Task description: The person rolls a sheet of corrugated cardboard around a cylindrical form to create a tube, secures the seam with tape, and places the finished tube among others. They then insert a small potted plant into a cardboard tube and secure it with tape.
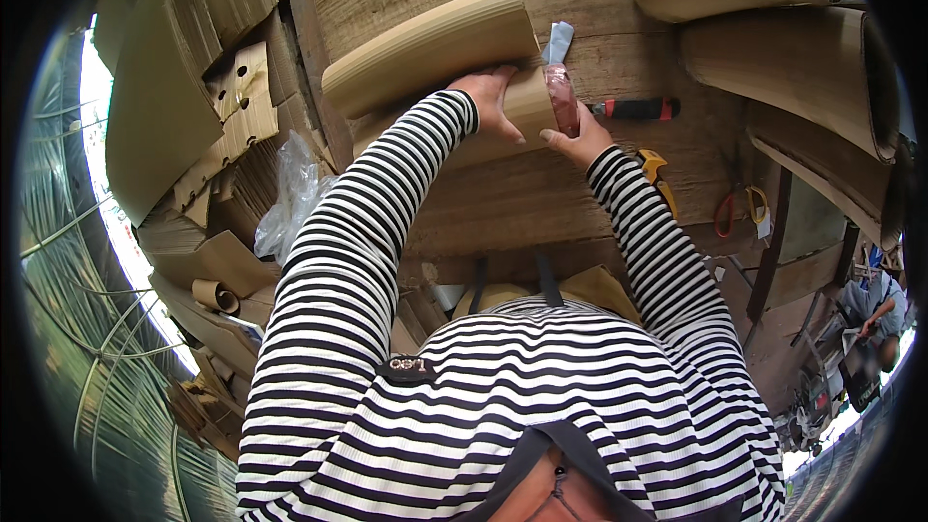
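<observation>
A curled tan cardboard sheet (430, 46) lies on the wooden table in front of me, with a lower cardboard layer (527, 101) showing on its near side. My left hand (491, 104) grips this lower layer, thumb on the near side and fingers toward the far side. At its right end is a glossy reddish-brown roll of tape (561, 100), seen edge-on. My right hand (583, 140) closes around the near end of the tape roll, its thumb pointing toward the cardboard; some fingers are hidden. A pale bluish strip (558, 42) sticks out beyond the tape.
Right of my hands lie a black-and-red handled tool (638, 109), a yellow-handled cutter (654, 172) and scissors (742, 208). Large curled cardboard sheets (788, 68) stand at right. Cardboard pieces (164, 106) and clear plastic (290, 188) crowd the left. A person (875, 309) is far right.
</observation>
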Demonstrator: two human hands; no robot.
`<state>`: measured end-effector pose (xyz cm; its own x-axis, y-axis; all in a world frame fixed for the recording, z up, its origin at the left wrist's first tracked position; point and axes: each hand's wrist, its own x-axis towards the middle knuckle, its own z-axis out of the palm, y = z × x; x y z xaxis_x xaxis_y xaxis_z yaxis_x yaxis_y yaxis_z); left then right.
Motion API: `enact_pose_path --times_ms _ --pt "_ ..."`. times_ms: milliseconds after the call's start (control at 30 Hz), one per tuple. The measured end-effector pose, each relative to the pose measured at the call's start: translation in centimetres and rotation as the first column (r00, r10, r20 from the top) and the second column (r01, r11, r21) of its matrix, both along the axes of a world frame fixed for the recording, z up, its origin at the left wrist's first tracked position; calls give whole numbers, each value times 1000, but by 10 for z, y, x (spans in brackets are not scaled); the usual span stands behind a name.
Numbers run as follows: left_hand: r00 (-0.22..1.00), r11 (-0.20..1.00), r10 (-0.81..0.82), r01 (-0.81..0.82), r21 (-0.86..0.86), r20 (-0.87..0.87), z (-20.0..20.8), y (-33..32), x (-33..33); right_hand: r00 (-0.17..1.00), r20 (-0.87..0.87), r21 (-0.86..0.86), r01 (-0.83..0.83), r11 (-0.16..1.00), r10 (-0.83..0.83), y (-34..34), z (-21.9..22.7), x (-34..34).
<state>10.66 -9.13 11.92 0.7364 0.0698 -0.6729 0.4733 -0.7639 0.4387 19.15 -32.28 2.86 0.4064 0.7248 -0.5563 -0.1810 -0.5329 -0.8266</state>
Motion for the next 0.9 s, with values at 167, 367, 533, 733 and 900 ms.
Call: enact_pose_path --times_ms 167,367,533,733,900 --pt "1000 999 11 -12 -39 -26 -2 -50 -39 999 21 34 38 999 -39 -45 17 -38" --pt "997 999 2 1 -40 80 -1 -109 -78 737 461 -404 -322 856 495 -64 142 -53" --pt "991 996 -6 18 -89 134 -20 -100 -79 162 762 -490 -490 721 627 -37 92 -63" --pt "977 957 88 -137 254 196 11 -139 -117 241 623 -507 -600 619 744 -40 70 -66" --pt "993 978 114 -119 169 42 22 -142 -115 515 510 -224 -694 684 689 -45 76 -2"
